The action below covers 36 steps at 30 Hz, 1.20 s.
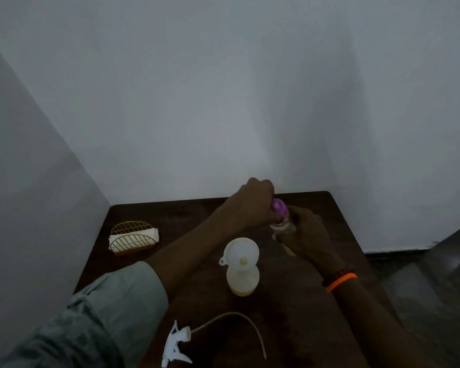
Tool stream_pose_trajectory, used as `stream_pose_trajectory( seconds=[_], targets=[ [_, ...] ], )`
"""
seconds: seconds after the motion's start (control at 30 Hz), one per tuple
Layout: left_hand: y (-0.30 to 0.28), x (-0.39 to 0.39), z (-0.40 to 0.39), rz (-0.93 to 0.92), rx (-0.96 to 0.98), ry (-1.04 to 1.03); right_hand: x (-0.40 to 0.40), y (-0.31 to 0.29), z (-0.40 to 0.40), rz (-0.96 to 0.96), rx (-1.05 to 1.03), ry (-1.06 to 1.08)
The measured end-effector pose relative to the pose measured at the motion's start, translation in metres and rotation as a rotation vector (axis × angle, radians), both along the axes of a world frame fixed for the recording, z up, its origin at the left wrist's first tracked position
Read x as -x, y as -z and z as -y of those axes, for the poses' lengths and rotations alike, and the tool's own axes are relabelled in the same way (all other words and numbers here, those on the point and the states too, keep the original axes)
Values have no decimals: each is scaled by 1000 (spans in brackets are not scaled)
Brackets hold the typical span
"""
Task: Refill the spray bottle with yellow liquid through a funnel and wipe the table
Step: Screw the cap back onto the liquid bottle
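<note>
The translucent spray bottle [242, 280] stands mid-table with some yellow liquid at its bottom and a white funnel [241, 252] in its neck. Its white trigger head [176, 343] with a long curved tube lies near the front edge. At the back right, my right hand [307, 235] grips a clear refill bottle [283, 228] that holds yellow liquid. My left hand [255, 201] holds the purple cap [279, 207] just above that bottle's mouth.
A gold wire holder with white napkins [133, 237] stands at the back left of the dark wooden table [303, 328]. White walls close the back and left sides. The floor drops off on the right.
</note>
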<state>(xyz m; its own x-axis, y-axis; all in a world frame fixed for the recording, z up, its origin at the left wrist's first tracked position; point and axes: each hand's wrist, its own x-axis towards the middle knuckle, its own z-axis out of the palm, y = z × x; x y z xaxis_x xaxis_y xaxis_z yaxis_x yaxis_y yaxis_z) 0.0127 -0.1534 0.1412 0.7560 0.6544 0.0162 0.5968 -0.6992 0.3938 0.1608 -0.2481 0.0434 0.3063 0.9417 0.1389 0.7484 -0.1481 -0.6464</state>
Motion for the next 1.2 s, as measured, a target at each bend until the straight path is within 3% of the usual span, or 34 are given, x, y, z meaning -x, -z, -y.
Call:
stream_pose_trajectory(
  seconds=[0.37,0.5,0.67,0.77,0.97,1.2],
  targets=[
    [-5,4,-2,-20,-34,491,-1,-9,5,-77,53,-115],
    [-2,5,-4,55,59,452,-1,-14,4,-122,47,-78],
    [-8,8,-7,92,-30,-23,-1,-17,3,-159,65,-71],
    [-10,7,-3,148,47,42,1,-16,1,-171,82,-58],
    [-10,10,-1,174,4,335,5,-18,0,-171,60,-73],
    [-2,16,-9,282,75,178,-1,-20,3,-194,39,-78]
  ],
)
